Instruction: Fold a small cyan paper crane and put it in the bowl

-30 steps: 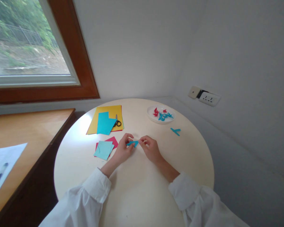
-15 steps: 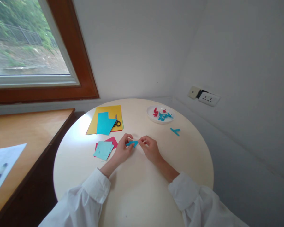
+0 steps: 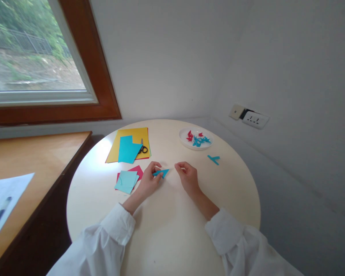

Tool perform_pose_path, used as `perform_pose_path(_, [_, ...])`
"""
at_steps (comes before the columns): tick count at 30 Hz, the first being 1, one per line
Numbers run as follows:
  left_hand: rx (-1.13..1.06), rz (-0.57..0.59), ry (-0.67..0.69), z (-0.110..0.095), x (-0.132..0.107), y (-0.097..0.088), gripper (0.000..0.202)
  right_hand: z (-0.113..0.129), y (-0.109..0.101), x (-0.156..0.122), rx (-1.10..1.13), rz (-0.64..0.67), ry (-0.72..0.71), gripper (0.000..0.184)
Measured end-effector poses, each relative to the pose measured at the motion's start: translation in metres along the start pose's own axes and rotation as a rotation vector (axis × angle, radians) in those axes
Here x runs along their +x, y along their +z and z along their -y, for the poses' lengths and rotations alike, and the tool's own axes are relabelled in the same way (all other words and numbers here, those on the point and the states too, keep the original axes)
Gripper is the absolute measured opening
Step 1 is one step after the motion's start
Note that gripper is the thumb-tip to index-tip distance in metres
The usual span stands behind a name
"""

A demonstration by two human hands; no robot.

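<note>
My left hand (image 3: 151,177) pinches a folded piece of blue paper (image 3: 164,173) between thumb and fingers, its pointed end facing right. A short gap away, my right hand (image 3: 188,177) has its fingertips pressed together, and no paper shows in them. Just left of my left hand lie pale blue paper squares (image 3: 126,181) on top of pink-red paper (image 3: 137,171).
Behind the hands, a white plate (image 3: 183,143) holds small red and blue folded paper pieces. Blue strips (image 3: 214,159) lie to its front right. Black-handled scissors (image 3: 144,149) and a cut blue sheet (image 3: 127,150) rest on yellow paper (image 3: 112,151).
My right hand has let go of the folded blue paper's tip and moved a little to the right. My left hand still holds the paper.
</note>
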State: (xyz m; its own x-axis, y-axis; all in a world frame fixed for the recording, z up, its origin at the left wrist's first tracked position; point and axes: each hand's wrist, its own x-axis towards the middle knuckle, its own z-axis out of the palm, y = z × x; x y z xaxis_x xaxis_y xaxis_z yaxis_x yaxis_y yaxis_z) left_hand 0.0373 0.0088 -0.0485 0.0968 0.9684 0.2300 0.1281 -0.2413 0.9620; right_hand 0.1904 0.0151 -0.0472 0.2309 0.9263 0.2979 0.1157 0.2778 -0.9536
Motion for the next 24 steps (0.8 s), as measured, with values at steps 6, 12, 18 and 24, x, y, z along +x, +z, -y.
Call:
perform_pose_path(6, [0.000, -0.008, 0.015, 0.001, 0.000, 0.000, 0.021, 0.001, 0.000, 0.000, 0.007, -0.010, 0.011, 0.021])
perform_pose_path(12, [-0.018, -0.013, 0.003, 0.001, 0.000, 0.000, 0.022, 0.001, 0.001, -0.002, -0.012, 0.039, -0.005, 0.021])
perform_pose_path(18, [-0.078, -0.043, -0.064, -0.007, -0.001, 0.002, 0.029, 0.004, 0.001, -0.005, -0.019, 0.117, -0.040, 0.022])
perform_pose_path(24, [-0.168, -0.061, -0.161, -0.015, -0.003, 0.003, 0.036, 0.004, 0.000, -0.005, -0.023, 0.141, -0.047, 0.024])
